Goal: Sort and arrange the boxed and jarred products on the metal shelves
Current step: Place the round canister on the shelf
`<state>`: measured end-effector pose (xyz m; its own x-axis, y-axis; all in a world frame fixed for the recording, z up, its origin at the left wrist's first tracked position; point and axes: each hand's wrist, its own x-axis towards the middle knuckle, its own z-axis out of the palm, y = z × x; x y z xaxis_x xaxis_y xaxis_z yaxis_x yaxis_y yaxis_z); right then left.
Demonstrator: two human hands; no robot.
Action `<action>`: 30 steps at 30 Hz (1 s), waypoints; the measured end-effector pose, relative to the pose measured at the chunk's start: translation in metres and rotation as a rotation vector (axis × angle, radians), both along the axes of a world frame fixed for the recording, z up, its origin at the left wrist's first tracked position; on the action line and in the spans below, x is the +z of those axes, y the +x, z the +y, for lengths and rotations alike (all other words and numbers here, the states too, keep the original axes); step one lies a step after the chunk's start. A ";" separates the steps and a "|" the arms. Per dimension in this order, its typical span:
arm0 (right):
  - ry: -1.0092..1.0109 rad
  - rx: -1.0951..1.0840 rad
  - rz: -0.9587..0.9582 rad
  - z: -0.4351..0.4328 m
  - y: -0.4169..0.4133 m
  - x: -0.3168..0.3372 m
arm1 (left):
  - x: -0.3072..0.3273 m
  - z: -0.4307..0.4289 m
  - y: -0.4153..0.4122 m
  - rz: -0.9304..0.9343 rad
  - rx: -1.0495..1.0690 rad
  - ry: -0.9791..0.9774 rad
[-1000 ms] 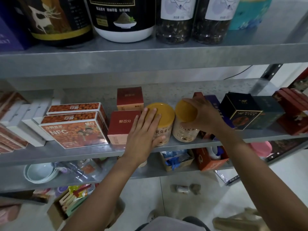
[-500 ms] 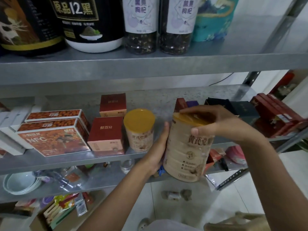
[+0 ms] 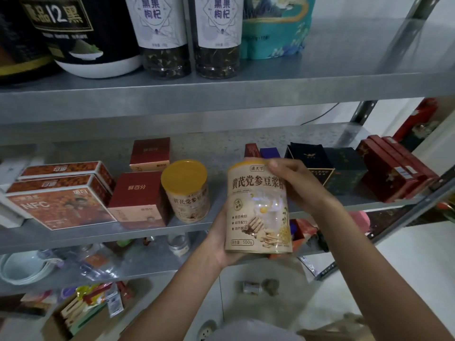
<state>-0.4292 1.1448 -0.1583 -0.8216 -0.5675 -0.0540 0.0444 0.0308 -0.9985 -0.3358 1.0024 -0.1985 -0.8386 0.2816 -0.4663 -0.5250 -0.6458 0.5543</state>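
A beige can (image 3: 258,207) with a yellow lid is held upright in front of the middle metal shelf (image 3: 73,236), its label facing me. My right hand (image 3: 295,183) grips its top rim from the right. My left hand (image 3: 219,237) cups its lower left side and base. A second, matching can (image 3: 187,190) stands on the shelf just left of the held one. Two dark red boxes (image 3: 140,198) stand left of that can, one behind the other. Two orange NFC boxes (image 3: 59,198) lie further left.
Dark boxes (image 3: 327,168) and red boxes (image 3: 391,168) fill the shelf's right end. The upper shelf (image 3: 221,94) carries black tubs, two clear jars (image 3: 189,35) and a teal pouch. A lower shelf holds bowls and packets. A cardboard box sits on the floor at the bottom left.
My right hand lifted one can off the shelf and brought it toward me. My left hand left the other can and came under the lifted one, which now faces me.
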 end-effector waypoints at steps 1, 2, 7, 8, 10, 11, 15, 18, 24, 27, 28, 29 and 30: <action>-0.025 -0.004 -0.042 0.002 0.001 -0.002 | 0.000 0.002 0.000 0.006 -0.004 -0.055; -0.036 -0.023 -0.074 0.002 0.002 -0.004 | -0.008 0.006 -0.002 -0.040 0.009 -0.038; -0.102 -0.113 -0.029 0.006 -0.004 -0.004 | 0.002 0.019 -0.009 -0.037 0.024 0.007; -0.111 -0.112 -0.003 0.008 -0.005 -0.002 | 0.007 0.021 -0.010 0.017 0.022 -0.015; -0.088 -0.101 0.072 0.010 -0.007 0.002 | -0.004 0.019 -0.017 -0.012 0.061 -0.024; -0.066 -0.107 0.115 0.011 -0.007 0.004 | -0.011 0.015 -0.019 0.001 0.083 -0.044; -0.033 -0.180 0.165 0.005 -0.010 0.004 | -0.017 0.005 -0.017 0.076 0.223 -0.150; 0.016 -0.223 0.132 -0.006 -0.008 0.002 | -0.018 0.004 -0.013 0.080 0.216 -0.107; -0.099 -0.125 -0.012 0.002 -0.011 -0.008 | -0.010 0.001 0.000 0.016 0.153 0.182; -0.192 -0.092 -0.192 0.003 -0.006 -0.014 | -0.008 0.006 0.009 -0.076 0.080 0.248; -0.201 -0.097 -0.229 0.001 -0.004 -0.014 | -0.009 0.008 0.010 -0.098 0.058 0.267; -0.207 -0.105 -0.242 0.000 -0.003 -0.013 | -0.012 0.010 0.011 -0.115 0.050 0.284; -0.210 -0.111 -0.238 -0.001 -0.002 -0.012 | -0.011 0.011 0.010 -0.122 0.039 0.291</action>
